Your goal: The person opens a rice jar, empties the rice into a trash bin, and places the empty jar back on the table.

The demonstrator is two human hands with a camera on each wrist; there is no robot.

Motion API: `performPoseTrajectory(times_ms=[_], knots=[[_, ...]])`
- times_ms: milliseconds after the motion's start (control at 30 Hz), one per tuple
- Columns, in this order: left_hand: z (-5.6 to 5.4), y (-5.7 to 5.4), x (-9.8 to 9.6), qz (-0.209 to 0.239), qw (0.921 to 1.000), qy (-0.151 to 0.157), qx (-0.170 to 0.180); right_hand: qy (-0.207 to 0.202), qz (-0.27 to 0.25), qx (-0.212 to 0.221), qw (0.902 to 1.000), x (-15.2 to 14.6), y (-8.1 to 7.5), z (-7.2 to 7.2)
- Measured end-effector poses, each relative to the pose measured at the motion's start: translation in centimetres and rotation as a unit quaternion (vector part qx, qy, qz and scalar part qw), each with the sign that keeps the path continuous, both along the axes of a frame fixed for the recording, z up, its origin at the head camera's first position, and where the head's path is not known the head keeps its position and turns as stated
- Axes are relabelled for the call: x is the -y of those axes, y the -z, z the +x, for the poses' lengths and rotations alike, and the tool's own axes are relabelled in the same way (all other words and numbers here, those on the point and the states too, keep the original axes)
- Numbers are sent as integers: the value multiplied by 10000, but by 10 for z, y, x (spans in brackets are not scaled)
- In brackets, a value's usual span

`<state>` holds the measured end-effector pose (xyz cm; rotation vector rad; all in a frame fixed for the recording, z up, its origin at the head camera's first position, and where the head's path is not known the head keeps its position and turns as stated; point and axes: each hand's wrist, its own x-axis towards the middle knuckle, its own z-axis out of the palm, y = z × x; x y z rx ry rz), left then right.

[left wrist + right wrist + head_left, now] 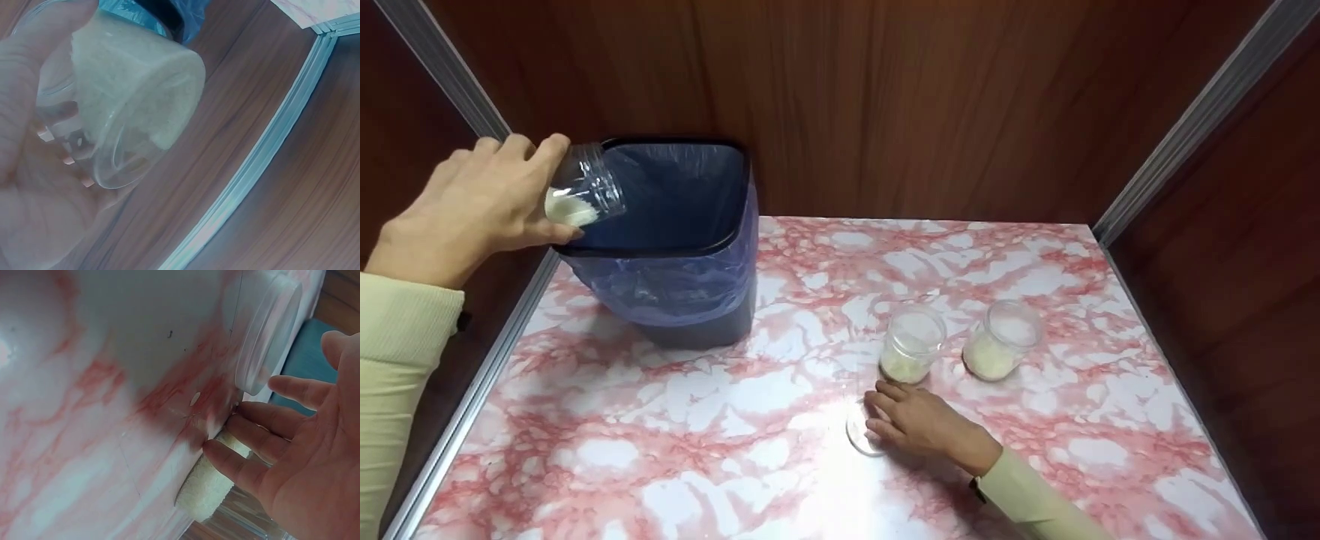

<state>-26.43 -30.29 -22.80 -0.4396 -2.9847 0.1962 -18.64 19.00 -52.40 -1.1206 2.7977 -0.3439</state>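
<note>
My left hand [484,195] grips a clear jar [598,180], tilted on its side with its mouth over the inside of a lined bin [694,322]. Pale, rice-like grains [140,73] lie along the jar's lower side; whether any are falling cannot be seen. Lower down, my right hand [926,420] rests on or just above the table, fingers loosely extended, beside a round translucent lid [861,435]. In the right wrist view a fingertip is close to the lid [270,337]; contact is unclear.
Two clear jars with pale grains stand upright beyond my right hand: a nearer jar [915,334] and one further right [1012,334]. The red-and-white marbled table [675,435] meets a brown wood-grain wall [885,112] at the back. Metal strips [1170,127] edge the panels.
</note>
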Motion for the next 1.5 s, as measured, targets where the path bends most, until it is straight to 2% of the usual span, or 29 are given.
performPoseTrajectory(times_ms=[133, 367, 567, 1133, 1500], knots=[[-1, -2, -1, -60, 10000, 42, -6, 102, 8, 113, 9999, -1, -2, -1], [-4, -3, -2, -105, 9998, -6, 145, -18, -98, 107, 9999, -2, -2, -2], [-8, -5, -4, -124, 9998, -56, 155, -69, -230, -163, 9996, -4, -3, -3], [-10, -6, -11, -440, 9984, -138, 314, -260, 6, -740, 9969, 2, -4, -1], [-8, -8, -19, -555, 9983, -15, 168, -281, 57, -830, 9961, 4, -5, 0]])
